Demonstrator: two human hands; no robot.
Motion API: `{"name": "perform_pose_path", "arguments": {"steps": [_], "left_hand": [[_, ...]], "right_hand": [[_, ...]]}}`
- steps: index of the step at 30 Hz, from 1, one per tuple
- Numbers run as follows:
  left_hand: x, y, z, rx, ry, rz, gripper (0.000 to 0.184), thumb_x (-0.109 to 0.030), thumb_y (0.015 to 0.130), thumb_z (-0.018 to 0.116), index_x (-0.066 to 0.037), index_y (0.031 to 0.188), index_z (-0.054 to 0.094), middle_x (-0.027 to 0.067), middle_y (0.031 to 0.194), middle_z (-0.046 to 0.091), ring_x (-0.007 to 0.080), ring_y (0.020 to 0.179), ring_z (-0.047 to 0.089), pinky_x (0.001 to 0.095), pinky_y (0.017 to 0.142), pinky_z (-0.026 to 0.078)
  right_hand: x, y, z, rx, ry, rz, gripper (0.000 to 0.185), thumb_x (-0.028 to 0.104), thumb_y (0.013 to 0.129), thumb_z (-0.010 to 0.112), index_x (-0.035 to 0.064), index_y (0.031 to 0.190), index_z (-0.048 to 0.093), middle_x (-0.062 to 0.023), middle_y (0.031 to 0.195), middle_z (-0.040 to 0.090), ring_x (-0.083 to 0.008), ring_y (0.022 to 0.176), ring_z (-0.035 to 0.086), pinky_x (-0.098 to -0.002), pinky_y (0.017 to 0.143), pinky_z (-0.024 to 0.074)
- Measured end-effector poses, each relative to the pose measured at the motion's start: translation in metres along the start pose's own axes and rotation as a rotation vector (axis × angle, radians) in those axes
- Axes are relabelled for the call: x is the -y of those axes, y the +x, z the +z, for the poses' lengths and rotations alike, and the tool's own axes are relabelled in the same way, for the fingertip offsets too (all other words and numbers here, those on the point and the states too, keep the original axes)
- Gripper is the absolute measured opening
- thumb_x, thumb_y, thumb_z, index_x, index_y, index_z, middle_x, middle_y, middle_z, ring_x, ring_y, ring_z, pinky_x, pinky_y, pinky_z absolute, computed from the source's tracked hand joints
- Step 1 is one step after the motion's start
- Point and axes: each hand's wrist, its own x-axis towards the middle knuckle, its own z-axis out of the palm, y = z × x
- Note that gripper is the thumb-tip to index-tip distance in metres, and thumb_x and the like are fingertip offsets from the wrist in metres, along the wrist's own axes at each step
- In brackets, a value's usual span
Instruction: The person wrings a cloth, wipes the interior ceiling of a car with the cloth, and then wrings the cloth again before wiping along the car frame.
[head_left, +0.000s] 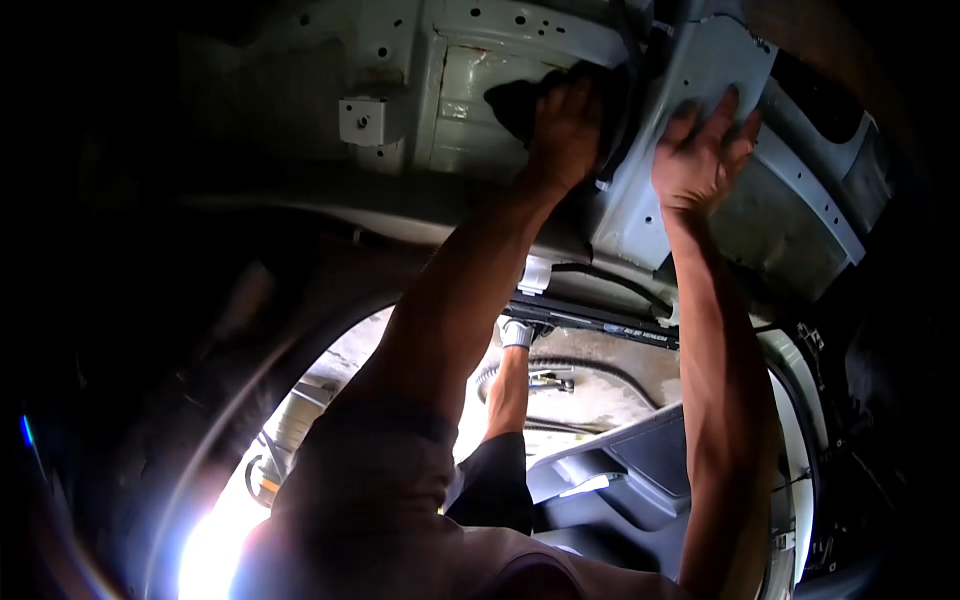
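Observation:
My left hand reaches up to a bare, pale metal panel of a vehicle body. Its fingers lie over a dark, cloth-like piece, pressing it to the panel; deep shadow hides its edges. To the right, my right hand rests with fingers spread on a grey-painted metal beam, holding nothing. A dark strip or cable runs down between the two hands, along the beam's left side.
A small metal bracket juts out left of my left hand. Below is a door opening with a dark sill strip. Through it show a bent leg with a pale sock, a dark hose on the floor and a door panel.

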Motion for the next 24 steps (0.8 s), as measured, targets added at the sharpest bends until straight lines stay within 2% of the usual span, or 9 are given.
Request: {"name": "perform_pose_path", "arguments": {"steps": [2, 5, 6, 10, 11, 14, 17, 18, 24], "left_hand": [[0.007, 0.009, -0.016, 0.116, -0.133, 0.013, 0.054, -0.02, 0.069, 0.075, -0.004, 0.12, 0.067, 0.0154, 0.13, 0.06, 0.0361, 0.116, 0.054, 0.0506, 0.095, 0.046], [0.042, 0.016, -0.037, 0.724, -0.131, 0.228, 0.058, -0.024, 0.064, 0.08, -0.005, 0.118, 0.068, 0.0152, 0.131, 0.058, 0.0359, 0.116, 0.055, 0.0488, 0.097, 0.047], [0.05, -0.01, -0.045, 0.539, -0.135, 0.286, 0.054, -0.024, 0.066, 0.081, -0.005, 0.115, 0.068, 0.0172, 0.13, 0.059, 0.0365, 0.114, 0.057, 0.0477, 0.1, 0.048], [0.064, -0.05, -0.08, 0.702, -0.17, -0.193, 0.05, -0.019, 0.073, 0.081, 0.0, 0.116, 0.065, 0.0206, 0.124, 0.062, 0.0387, 0.118, 0.057, 0.0498, 0.103, 0.049], [0.065, -0.044, -0.095, 0.762, -0.126, -0.209, 0.049, -0.018, 0.074, 0.08, 0.001, 0.116, 0.064, 0.0212, 0.124, 0.062, 0.0388, 0.12, 0.058, 0.0499, 0.102, 0.049], [0.07, -0.003, -0.111, 1.158, 0.028, -0.29, 0.045, -0.016, 0.073, 0.079, -0.002, 0.114, 0.065, 0.0196, 0.121, 0.062, 0.0378, 0.115, 0.059, 0.0474, 0.098, 0.051], [0.067, 0.018, -0.123, 0.539, 0.139, 0.01, 0.046, -0.014, 0.072, 0.077, -0.005, 0.115, 0.065, 0.0169, 0.118, 0.061, 0.0358, 0.11, 0.06, 0.0467, 0.093, 0.052], [0.075, 0.029, -0.117, 0.198, 0.153, 0.171, 0.047, -0.013, 0.071, 0.076, -0.007, 0.116, 0.063, 0.0139, 0.114, 0.059, 0.033, 0.106, 0.059, 0.0455, 0.091, 0.05], [0.125, 0.021, -0.08, 0.278, 0.421, 0.152, 0.036, -0.017, 0.079, 0.067, -0.001, 0.11, 0.063, 0.0148, 0.104, 0.061, 0.0316, 0.101, 0.059, 0.0462, 0.086, 0.049]], "right_hand": [[0.002, -0.003, -0.002, -0.01, -0.022, 0.0, 0.061, 0.038, 0.097, 0.055, 0.012, 0.151, 0.045, -0.0362, 0.148, 0.037, -0.0519, 0.128, 0.047, -0.056, 0.105, 0.045], [-0.001, -0.001, 0.0, -0.051, -0.036, -0.056, 0.059, 0.036, 0.095, 0.057, 0.0126, 0.149, 0.049, -0.0347, 0.148, 0.037, -0.0511, 0.125, 0.05, -0.0549, 0.101, 0.0486], [0.002, 0.0, -0.002, 0.045, -0.015, 0.033, 0.063, 0.042, 0.098, 0.053, 0.0158, 0.154, 0.04, -0.0321, 0.154, 0.03, -0.0493, 0.136, 0.039, -0.0542, 0.108, 0.0429], [0.0, -0.001, -0.003, 0.043, -0.03, 0.017, 0.063, 0.043, 0.097, 0.052, 0.0174, 0.153, 0.04, -0.0317, 0.153, 0.029, -0.0487, 0.133, 0.042, -0.055, 0.105, 0.0444], [0.0, 0.002, -0.003, 0.041, -0.039, 0.013, 0.063, 0.043, 0.097, 0.052, 0.0176, 0.153, 0.04, -0.0317, 0.153, 0.029, -0.0486, 0.132, 0.043, -0.0552, 0.105, 0.0446], [-0.001, 0.002, -0.003, -0.025, -0.066, -0.03, 0.058, 0.037, 0.094, 0.059, 0.013, 0.147, 0.051, -0.0341, 0.147, 0.039, -0.0497, 0.121, 0.053, -0.0546, 0.098, 0.051], [0.002, 0.002, -0.004, -0.034, -0.07, -0.022, 0.058, 0.037, 0.095, 0.058, 0.0117, 0.147, 0.051, -0.0344, 0.146, 0.039, -0.0497, 0.12, 0.054, -0.0549, 0.099, 0.0501], [-0.001, 0.002, -0.002, -0.06, -0.073, -0.044, 0.059, 0.038, 0.095, 0.057, 0.0115, 0.147, 0.051, -0.0346, 0.146, 0.039, -0.0498, 0.121, 0.053, -0.055, 0.1, 0.0496], [-0.005, -0.001, 0.002, -0.063, -0.008, -0.067, 0.062, 0.041, 0.095, 0.057, 0.0113, 0.148, 0.049, -0.0365, 0.147, 0.037, -0.0508, 0.128, 0.048, -0.0566, 0.102, 0.0472]]}}
